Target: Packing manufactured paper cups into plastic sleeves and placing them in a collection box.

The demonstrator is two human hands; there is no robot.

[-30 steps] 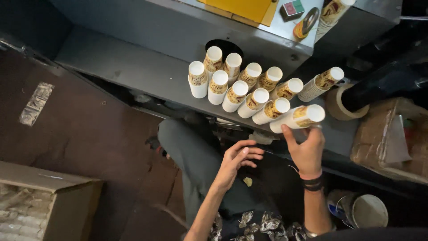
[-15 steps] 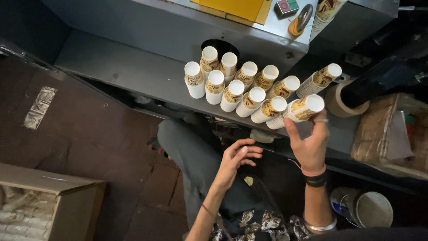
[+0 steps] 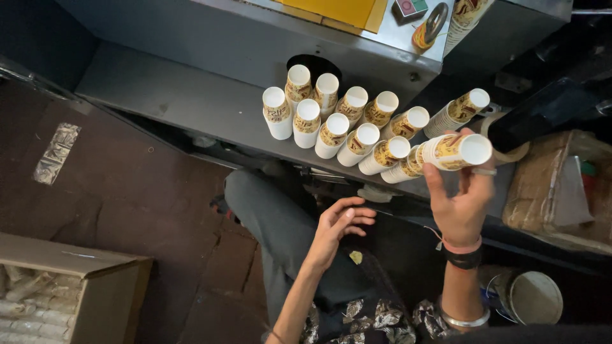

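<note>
Grey metal machine ledge (image 3: 191,102), dim workshop floor below. Your right hand (image 3: 460,197) is clamped on a stack of white printed paper cups (image 3: 456,151), fingers wrapped round its body, at the right end of the front row. Long axis lies tilted, mouth up-right, base towards the neighbouring stacks of paper cups (image 3: 344,121), which it touches. Your left hand (image 3: 338,226) hangs lower, over your lap, fingers loosely apart, holding nothing. Right hand is the nearer one. Brown cardboard box (image 3: 76,286) sits well apart, lower left.

Cardboard box (image 3: 70,290) cut off bottom-left
</note>
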